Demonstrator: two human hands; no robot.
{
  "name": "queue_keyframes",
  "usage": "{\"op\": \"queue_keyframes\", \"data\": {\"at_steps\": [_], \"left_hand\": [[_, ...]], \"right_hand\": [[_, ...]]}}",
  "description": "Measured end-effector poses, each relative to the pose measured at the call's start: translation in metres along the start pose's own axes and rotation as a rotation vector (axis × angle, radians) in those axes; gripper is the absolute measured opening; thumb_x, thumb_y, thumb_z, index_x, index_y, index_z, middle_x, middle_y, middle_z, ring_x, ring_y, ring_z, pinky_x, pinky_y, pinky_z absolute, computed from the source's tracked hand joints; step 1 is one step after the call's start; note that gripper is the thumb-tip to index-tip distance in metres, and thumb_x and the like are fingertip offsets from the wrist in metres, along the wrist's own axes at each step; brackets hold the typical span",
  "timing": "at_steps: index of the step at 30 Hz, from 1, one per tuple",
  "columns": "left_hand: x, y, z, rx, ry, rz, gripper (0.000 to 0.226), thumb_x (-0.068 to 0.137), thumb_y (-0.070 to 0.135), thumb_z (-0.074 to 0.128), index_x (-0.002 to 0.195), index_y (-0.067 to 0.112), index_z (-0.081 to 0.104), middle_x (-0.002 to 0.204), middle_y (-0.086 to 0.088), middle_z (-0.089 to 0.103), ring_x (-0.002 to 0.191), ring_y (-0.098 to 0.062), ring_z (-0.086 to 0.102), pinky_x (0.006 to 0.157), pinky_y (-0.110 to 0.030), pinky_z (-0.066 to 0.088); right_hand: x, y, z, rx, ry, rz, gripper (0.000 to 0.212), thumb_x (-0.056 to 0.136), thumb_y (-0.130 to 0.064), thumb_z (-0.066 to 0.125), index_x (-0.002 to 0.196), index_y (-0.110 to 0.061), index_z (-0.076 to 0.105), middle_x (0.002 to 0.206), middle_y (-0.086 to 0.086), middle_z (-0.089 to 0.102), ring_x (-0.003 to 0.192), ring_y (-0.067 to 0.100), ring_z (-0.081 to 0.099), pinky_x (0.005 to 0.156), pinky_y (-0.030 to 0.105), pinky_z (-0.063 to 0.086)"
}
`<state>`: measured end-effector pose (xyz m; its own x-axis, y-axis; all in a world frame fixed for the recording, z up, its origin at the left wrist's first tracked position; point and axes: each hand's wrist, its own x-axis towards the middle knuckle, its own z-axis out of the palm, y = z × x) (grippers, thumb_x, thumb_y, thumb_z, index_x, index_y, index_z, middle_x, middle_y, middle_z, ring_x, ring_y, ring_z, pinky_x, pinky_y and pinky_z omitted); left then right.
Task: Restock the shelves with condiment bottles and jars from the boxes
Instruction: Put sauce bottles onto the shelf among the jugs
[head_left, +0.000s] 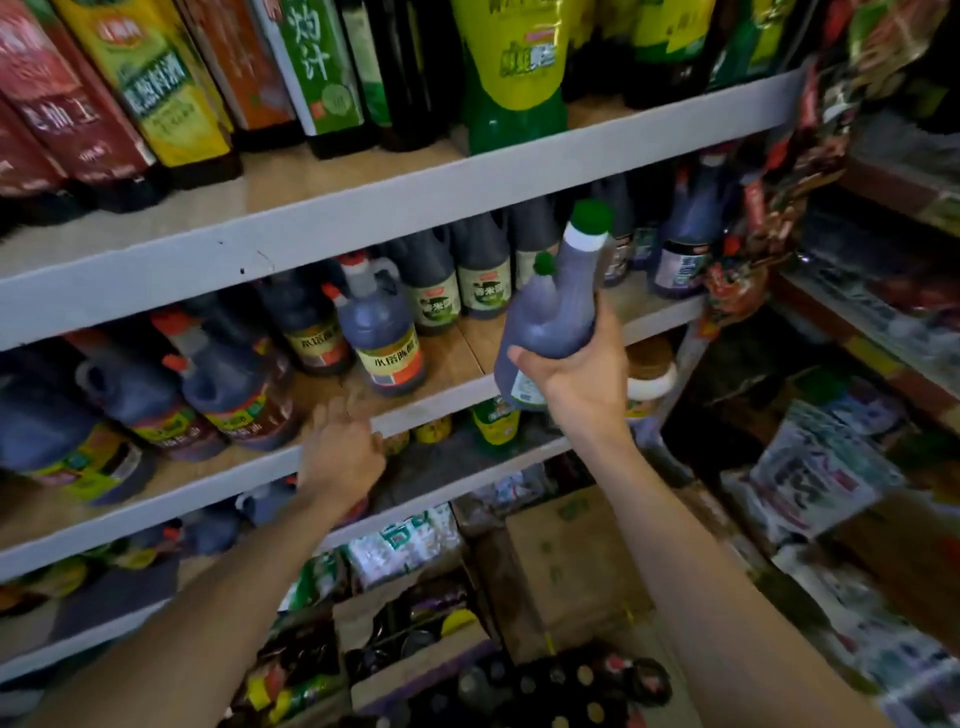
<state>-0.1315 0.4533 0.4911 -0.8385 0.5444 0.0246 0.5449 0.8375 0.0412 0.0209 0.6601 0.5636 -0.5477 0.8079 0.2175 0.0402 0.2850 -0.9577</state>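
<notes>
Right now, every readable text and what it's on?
"汁": green label of a top-shelf bottle; the character above it is unclear.
"水塔陈": yellow label of a middle-shelf jug; the ending is blurred.
Label on the held bottle in the right hand: unreadable.
All other labels: too blurred.

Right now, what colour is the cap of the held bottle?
Green: the bottle cap, best in head view.
</notes>
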Motion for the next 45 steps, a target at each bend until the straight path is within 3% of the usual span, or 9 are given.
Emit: {"op": "queue_keyframes", "data": {"at_steps": [6, 18, 23, 27, 30, 33, 36, 39, 45], "left_hand": [[0.027, -0.05, 0.051, 0.144, -0.092, 0.112, 0.079, 0.097, 0.035, 0.05, 0.158, 0.008, 0.007, 0.164, -0.015, 0.013, 0.151, -0.033, 0.012, 0.121, -0.048, 0.016], [0.028, -0.06, 0.071, 0.108, 0.017, 0.187, 0.083, 0.091, 0.042, 0.054, 0.156, 0.007, 0.017, 0.163, -0.013, 0.018, 0.15, -0.03, 0.017, 0.119, -0.045, 0.021], [0.027, -0.058, 0.069, 0.113, 0.04, 0.217, 0.075, 0.083, 0.038, 0.065, 0.145, 0.004, 0.039, 0.153, -0.017, 0.036, 0.141, -0.035, 0.033, 0.112, -0.048, 0.033], [0.025, -0.056, 0.067, 0.102, 0.038, 0.215, 0.073, 0.083, 0.04, 0.062, 0.143, 0.007, 0.037, 0.152, -0.014, 0.035, 0.141, -0.033, 0.031, 0.111, -0.046, 0.031], [0.024, -0.057, 0.061, 0.057, 0.072, 0.243, 0.075, 0.083, 0.037, 0.063, 0.146, 0.006, 0.036, 0.153, -0.015, 0.034, 0.143, -0.033, 0.028, 0.114, -0.047, 0.027], [0.005, -0.063, 0.073, -0.023, 0.272, 0.418, 0.065, 0.079, 0.019, 0.06, 0.14, 0.001, 0.046, 0.148, -0.018, 0.043, 0.14, -0.036, 0.034, 0.116, -0.055, 0.023], [-0.05, -0.057, 0.123, -0.255, 0.427, 0.521, 0.044, 0.082, 0.014, 0.046, 0.123, 0.0, 0.058, 0.129, -0.018, 0.054, 0.124, -0.038, 0.048, 0.105, -0.051, 0.035], [-0.12, -0.023, 0.184, -0.413, 0.222, 0.555, 0.028, 0.082, 0.014, 0.044, 0.09, 0.004, 0.068, 0.092, -0.012, 0.065, 0.09, -0.033, 0.061, 0.079, -0.04, 0.048], [-0.2, 0.065, 0.313, -0.427, -0.171, 0.689, 0.029, 0.084, 0.023, 0.042, 0.081, 0.012, 0.068, 0.072, -0.005, 0.067, 0.07, -0.029, 0.067, 0.049, -0.033, 0.051]], "right_hand": [[0.047, 0.031, 0.083, -0.032, 0.07, -0.049, 0.1, 0.065, -0.033, 0.09, 0.147, -0.016, 0.036, 0.136, 0.004, 0.048, 0.127, 0.018, 0.046, 0.096, 0.023, 0.038], [0.075, 0.066, 0.166, -0.243, 0.182, -0.061, 0.1, 0.063, -0.037, 0.088, 0.146, -0.012, 0.037, 0.132, 0.008, 0.05, 0.124, 0.027, 0.049, 0.096, 0.03, 0.039], [0.077, 0.072, 0.16, -0.319, 0.114, -0.081, 0.103, 0.064, -0.046, 0.087, 0.145, -0.01, 0.035, 0.136, 0.009, 0.045, 0.125, 0.03, 0.048, 0.096, 0.038, 0.044], [0.076, 0.076, 0.149, -0.275, -0.029, -0.046, 0.105, 0.073, -0.033, 0.086, 0.153, -0.01, 0.023, 0.146, 0.013, 0.038, 0.134, 0.024, 0.039, 0.101, 0.018, 0.031], [0.046, 0.087, 0.132, -0.336, -0.015, -0.04, 0.09, 0.085, -0.024, 0.076, 0.156, -0.011, 0.022, 0.152, 0.01, 0.038, 0.137, 0.02, 0.035, 0.1, 0.014, 0.025], [-0.016, 0.123, 0.105, -0.396, 0.244, -0.028, 0.049, 0.094, -0.022, 0.063, 0.139, -0.011, 0.049, 0.134, 0.008, 0.055, 0.125, 0.025, 0.05, 0.097, 0.025, 0.037], [-0.099, 0.188, 0.063, -0.43, 0.334, 0.14, 0.031, 0.092, -0.011, 0.059, 0.123, -0.013, 0.06, 0.118, 0.004, 0.061, 0.112, 0.023, 0.056, 0.091, 0.026, 0.043], [-0.194, 0.272, 0.022, -0.492, 0.294, 0.49, 0.035, 0.083, 0.005, 0.056, 0.114, -0.01, 0.063, 0.11, 0.011, 0.064, 0.102, 0.033, 0.059, 0.082, 0.042, 0.05], [-0.337, 0.434, -0.044, -0.696, 0.117, 0.952, 0.014, 0.088, -0.006, 0.054, 0.091, -0.006, 0.068, 0.087, 0.016, 0.065, 0.083, 0.034, 0.061, 0.057, 0.032, 0.036]]}}
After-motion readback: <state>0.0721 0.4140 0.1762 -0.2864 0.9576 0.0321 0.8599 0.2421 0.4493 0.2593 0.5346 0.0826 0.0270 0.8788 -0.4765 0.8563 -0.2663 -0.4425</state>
